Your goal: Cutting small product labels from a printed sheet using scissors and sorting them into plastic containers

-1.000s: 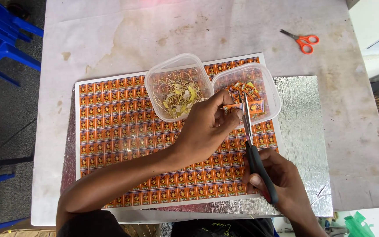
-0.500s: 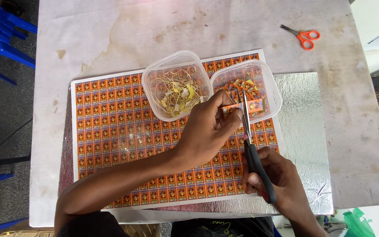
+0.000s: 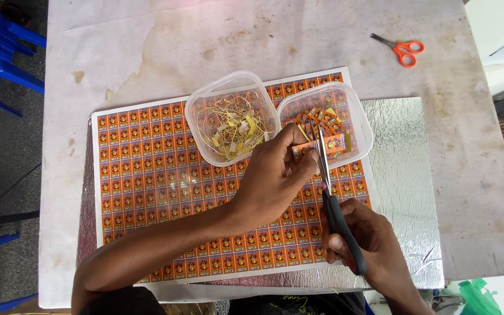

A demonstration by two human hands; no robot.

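The scissors (image 3: 332, 198) have bright metal blades and matt dark plastic handles. The label sheet (image 3: 164, 175) is glossy printed paper on crinkled, shiny foil board (image 3: 401, 175). Both tubs (image 3: 228, 87) are clear, smooth plastic. The surface (image 3: 263, 35) looks stained and matt.

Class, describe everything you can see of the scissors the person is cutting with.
The dark-handled scissors have grey-black handles and slim silver blades. The right hand grips the handles near the table's front edge. The blades point away from the person, nearly shut on a small orange label pinched by the left hand, above a clear tub.
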